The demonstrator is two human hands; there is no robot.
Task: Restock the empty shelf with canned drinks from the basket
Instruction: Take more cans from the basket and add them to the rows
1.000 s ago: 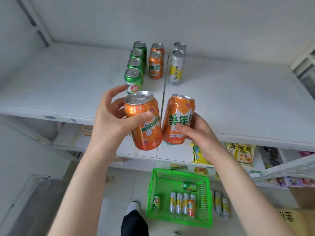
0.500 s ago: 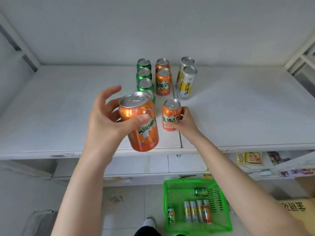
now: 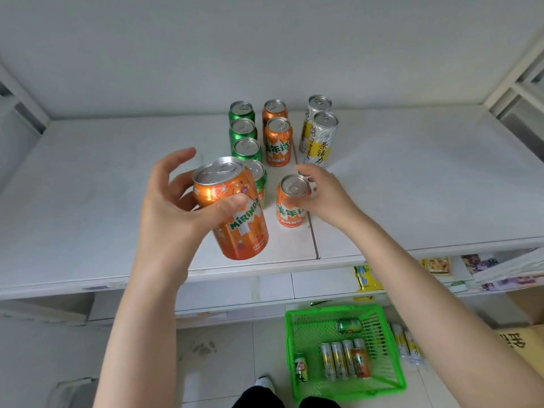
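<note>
My left hand grips a tilted orange Mirinda can, held above the front of the white shelf. My right hand is curled round a second orange can, which stands upright on the shelf in front of two other orange cans. A row of several green cans stands to their left, its nearest can partly hidden behind the Mirinda can. Two tall silver-and-yellow cans stand to the right. On the floor below, the green basket holds several more cans.
A lower shelf carries snack packets and other goods on the right. Loose cans lie on the floor right of the basket, near a cardboard box. My legs show at the bottom edge.
My right hand moved its orange can forward and set it upright on the shelf in the orange row. My left hand stayed near the shelf's front with the Mirinda can.
</note>
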